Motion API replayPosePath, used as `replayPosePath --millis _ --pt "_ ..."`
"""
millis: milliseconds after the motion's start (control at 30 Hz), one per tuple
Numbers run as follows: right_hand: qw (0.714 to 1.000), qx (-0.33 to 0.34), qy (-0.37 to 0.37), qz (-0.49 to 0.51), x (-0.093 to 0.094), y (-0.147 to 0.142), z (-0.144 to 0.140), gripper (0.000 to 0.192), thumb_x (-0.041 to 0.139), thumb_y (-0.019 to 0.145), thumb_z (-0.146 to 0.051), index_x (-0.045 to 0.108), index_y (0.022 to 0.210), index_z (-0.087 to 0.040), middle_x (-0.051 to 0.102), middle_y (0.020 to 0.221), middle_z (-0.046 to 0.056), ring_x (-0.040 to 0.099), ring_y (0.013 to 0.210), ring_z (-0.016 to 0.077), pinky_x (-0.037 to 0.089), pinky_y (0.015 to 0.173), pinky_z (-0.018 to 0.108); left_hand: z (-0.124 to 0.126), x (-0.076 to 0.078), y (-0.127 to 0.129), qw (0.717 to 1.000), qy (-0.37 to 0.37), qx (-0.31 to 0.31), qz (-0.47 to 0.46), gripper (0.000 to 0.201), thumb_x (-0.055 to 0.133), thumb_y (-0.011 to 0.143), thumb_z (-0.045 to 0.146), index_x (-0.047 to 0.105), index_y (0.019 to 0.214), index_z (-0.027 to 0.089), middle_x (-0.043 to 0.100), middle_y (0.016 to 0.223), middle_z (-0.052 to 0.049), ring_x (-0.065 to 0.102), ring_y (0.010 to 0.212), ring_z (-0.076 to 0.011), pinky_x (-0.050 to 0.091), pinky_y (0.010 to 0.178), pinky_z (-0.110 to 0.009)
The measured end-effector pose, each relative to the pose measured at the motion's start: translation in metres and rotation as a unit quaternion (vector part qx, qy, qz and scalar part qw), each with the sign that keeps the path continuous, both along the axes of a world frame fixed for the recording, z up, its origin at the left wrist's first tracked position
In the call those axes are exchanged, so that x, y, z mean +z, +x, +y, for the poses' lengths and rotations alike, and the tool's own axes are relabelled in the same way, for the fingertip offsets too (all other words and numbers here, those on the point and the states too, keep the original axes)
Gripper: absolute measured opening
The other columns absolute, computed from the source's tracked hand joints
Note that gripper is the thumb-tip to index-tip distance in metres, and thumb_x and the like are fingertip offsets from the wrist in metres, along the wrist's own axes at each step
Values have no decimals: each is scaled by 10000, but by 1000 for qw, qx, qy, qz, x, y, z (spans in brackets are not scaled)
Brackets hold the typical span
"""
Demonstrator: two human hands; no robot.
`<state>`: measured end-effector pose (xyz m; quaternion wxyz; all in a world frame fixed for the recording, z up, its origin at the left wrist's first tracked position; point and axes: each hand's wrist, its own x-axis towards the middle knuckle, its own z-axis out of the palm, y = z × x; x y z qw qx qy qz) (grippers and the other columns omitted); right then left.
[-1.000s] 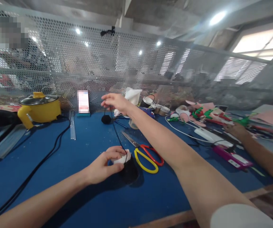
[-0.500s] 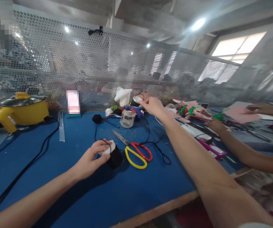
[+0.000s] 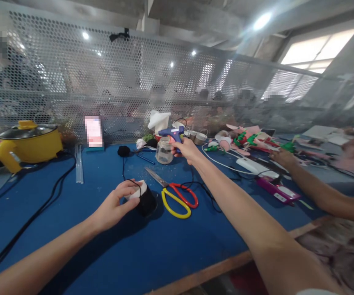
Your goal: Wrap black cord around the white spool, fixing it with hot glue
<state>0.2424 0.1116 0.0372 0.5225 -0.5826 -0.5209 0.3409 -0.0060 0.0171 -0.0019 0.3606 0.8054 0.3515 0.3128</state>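
My left hand point(image 3: 115, 203) is closed on a small black cup-shaped piece point(image 3: 147, 201) with a white inside, tilted low over the blue table. A black cord runs over its rim toward a black ball of yarn point(image 3: 123, 151). My right hand point(image 3: 186, 150) reaches forward, its fingers wrapped round the handle of a blue glue gun point(image 3: 170, 132). The gun's body is over a clear glass jar point(image 3: 163, 152). Between my hands lie large scissors point(image 3: 177, 209) with one yellow and one red handle, blades pointing away.
At the left stands a yellow electric pot point(image 3: 30, 141), with clear glue sticks point(image 3: 78, 164) nearby. A lit phone point(image 3: 93, 132) leans on the perforated metal screen. On the right are a purple power strip point(image 3: 277, 190), pink and green craft pieces, and another person's hand point(image 3: 283, 157).
My right hand has drawn back from the white-topped black piece behind the jar and now grips the glue gun. My left hand still holds its cup-shaped piece, hardly moved.
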Motion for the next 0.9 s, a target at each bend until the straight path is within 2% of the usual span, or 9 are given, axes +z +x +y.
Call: replayPosePath --millis 100,200,300,433,567,733,900 --pt "997 1 71 9 5 -5 -17 81 553 698 -168 476 722 -167 557 606 -19 534 513 75 432 456 172 0 -2 0 1000 -13 9 -11 147 496 764 282 564 705 166 537 1117 -120 413 1151 -264 308 970 -417" --pt "993 45 112 18 10 -10 -42 155 588 668 -225 494 773 -160 599 708 19 569 570 104 473 504 215 -1 -4 -1 999 -24 12 -17 159 498 767 295 565 703 167 525 1153 -119 406 1159 -266 314 969 -415" --pt "989 130 71 25 9 -16 -71 142 553 685 -242 537 785 -142 618 747 50 570 542 112 473 477 235 0 -5 -3 999 -31 11 -27 175 500 771 316 564 708 165 511 1191 -120 408 1158 -266 307 977 -400" --pt "984 176 10 -7 -1 -23 -101 132 507 715 -210 564 811 -138 527 487 -31 472 397 83 425 410 212 3 -10 -5 998 -36 19 -52 192 506 777 348 573 749 170 517 1197 -111 413 1157 -259 300 982 -370" --pt "968 233 -47 -81 -8 -27 -119 172 508 747 -321 556 716 -160 492 443 -36 452 366 87 403 383 213 5 -13 -5 996 -44 30 -71 194 508 780 349 566 745 167 537 1159 -111 424 1152 -246 321 967 -342" --pt "958 228 -38 -172 -10 -31 -130 208 506 750 -338 512 605 -190 432 399 -42 407 353 90 359 361 215 5 -12 -3 994 -55 50 -76 200 523 765 351 552 692 168 600 1027 -105 399 1174 -262 306 974 -367" --pt "944 202 19 -260 -14 -35 -132 177 514 736 -309 490 599 -199 460 484 -28 387 428 99 380 442 234 4 -10 -2 993 -67 39 -86 169 507 776 315 562 749 158 570 1081 -113 412 1160 -253 269 992 -384"
